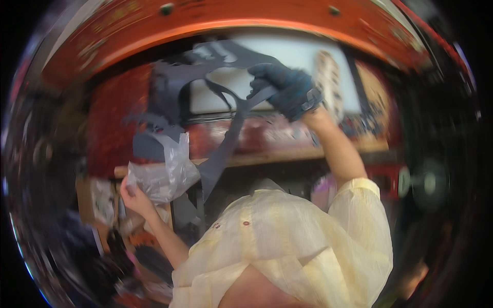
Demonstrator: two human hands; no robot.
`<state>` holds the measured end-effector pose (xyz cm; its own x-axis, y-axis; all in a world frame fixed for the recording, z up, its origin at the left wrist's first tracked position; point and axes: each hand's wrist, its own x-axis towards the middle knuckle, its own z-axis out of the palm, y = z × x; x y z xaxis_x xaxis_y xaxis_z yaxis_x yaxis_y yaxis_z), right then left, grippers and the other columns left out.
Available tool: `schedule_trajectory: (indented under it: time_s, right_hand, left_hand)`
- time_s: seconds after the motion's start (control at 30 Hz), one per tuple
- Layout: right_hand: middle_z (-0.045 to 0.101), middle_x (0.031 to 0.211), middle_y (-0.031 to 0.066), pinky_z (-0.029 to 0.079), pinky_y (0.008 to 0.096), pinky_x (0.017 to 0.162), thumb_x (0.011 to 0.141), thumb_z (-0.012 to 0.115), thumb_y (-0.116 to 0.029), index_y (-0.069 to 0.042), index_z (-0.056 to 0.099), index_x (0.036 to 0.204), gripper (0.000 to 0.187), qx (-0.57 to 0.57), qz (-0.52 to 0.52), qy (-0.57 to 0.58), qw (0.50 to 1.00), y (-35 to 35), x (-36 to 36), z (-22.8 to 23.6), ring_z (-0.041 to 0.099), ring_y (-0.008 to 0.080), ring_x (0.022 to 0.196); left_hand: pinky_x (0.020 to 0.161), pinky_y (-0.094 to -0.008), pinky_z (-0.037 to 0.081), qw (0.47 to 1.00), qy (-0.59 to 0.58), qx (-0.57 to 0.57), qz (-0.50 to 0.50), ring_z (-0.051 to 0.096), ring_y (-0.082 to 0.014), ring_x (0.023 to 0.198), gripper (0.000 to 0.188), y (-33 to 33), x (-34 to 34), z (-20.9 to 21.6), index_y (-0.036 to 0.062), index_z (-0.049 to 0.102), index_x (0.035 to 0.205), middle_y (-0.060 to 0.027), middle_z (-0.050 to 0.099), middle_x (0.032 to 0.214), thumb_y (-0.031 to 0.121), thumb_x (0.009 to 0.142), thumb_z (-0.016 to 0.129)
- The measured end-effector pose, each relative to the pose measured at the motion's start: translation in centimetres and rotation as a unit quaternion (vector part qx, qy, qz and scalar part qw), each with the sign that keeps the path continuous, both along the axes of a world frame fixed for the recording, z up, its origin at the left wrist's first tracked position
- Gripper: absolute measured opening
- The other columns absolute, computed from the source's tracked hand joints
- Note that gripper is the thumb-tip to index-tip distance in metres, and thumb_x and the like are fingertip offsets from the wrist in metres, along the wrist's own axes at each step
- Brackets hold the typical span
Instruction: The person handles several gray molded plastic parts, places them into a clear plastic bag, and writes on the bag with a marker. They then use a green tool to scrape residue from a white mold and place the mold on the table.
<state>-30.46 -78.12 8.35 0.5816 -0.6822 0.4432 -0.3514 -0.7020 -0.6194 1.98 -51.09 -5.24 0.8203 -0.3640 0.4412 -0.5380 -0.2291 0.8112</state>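
Note:
My right hand [288,91], in a dark blue glove, is closed on a strip of a thin grey sheet [233,132]. The sheet looks like a leftover web with large cut-out openings, and it trails left across a white board [292,49] and down over the near edge. My bare left hand [134,197] pinches the side of a clear, crumpled plastic bag [177,174] at the lower left. A small dark grey piece [148,146] lies just beyond the bag. Motion smears the sheet and its far end.
An orange machine beam [221,23] spans the far side above the board. On the board's right lies a long pale shape with dark holes [328,84]. The worktop has a reddish surface [115,118] and a wooden front edge [272,155]. A cardboard box [87,200] stands lower left.

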Motion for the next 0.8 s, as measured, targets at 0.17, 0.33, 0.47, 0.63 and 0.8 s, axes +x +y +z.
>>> schedule_trajectory:
  time_s: [0.17, 0.33, 0.47, 0.63, 0.8]
  right_hand:
    - [0.067, 0.092, 0.0120, 0.054, 0.0318, 0.071, 0.088, 0.055, -0.009, -0.005, 0.063, 0.106, 0.021, -0.097, -0.239, -0.045, 0.965, 12.3, -12.7, 12.6, 0.066, 0.0195, 0.081]
    - [0.064, 0.081, 0.0147, 0.055, 0.0306, 0.058, 0.084, 0.057, 0.001, -0.001, 0.061, 0.110, 0.026, -0.139, -0.585, -0.236, 0.764, 27.1, -20.9, 20.1, 0.062, 0.0194, 0.065]
    - [0.065, 0.092, 0.0153, 0.054, 0.0353, 0.070, 0.088, 0.056, -0.012, -0.005, 0.059, 0.116, 0.029, -0.023, -0.723, -0.173, 0.669, 41.0, -25.0, 20.3, 0.064, 0.0212, 0.078]
    - [0.063, 0.101, 0.0196, 0.048, 0.0342, 0.083, 0.071, 0.058, -0.008, -0.007, 0.063, 0.108, 0.038, 0.026, -0.763, 0.396, 0.510, 55.3, -36.3, 12.4, 0.061, 0.0327, 0.094]
    - [0.063, 0.092, 0.0189, 0.048, 0.0372, 0.074, 0.075, 0.058, -0.016, -0.006, 0.066, 0.100, 0.028, 0.299, -0.750, 0.364, 0.464, 66.7, -48.2, 0.5, 0.060, 0.0314, 0.087]
  left_hand:
    - [0.084, -0.0333, 0.047, 0.946, -0.062, 0.064, -0.312, 0.061, -0.0244, 0.089, 0.033, -1.2, -4.6, -4.7, -0.0019, 0.062, 0.099, -0.0127, 0.063, 0.094, -0.010, 0.069, 0.050]
    - [0.078, -0.0321, 0.047, 0.841, 0.009, 0.015, -0.541, 0.060, -0.0255, 0.086, 0.040, -2.6, -14.2, -6.1, -0.0013, 0.063, 0.098, -0.0114, 0.061, 0.090, -0.015, 0.063, 0.051]
    - [0.077, -0.0332, 0.048, 0.714, -0.016, 0.088, -0.695, 0.060, -0.0268, 0.088, 0.033, -3.9, -18.6, -5.4, 0.0043, 0.065, 0.096, -0.0110, 0.060, 0.096, -0.006, 0.065, 0.057]
    - [0.077, -0.0366, 0.049, 0.545, -0.162, 0.233, -0.789, 0.060, -0.0286, 0.095, 0.038, -3.9, -26.3, -4.5, 0.0099, 0.062, 0.105, -0.0084, 0.054, 0.114, 0.019, 0.068, 0.068]
    - [0.074, -0.0366, 0.050, 0.404, -0.213, 0.301, -0.837, 0.061, -0.0275, 0.093, 0.064, -1.6, -36.7, -4.6, 0.0143, 0.052, 0.123, -0.0063, 0.057, 0.113, 0.041, 0.069, 0.073]
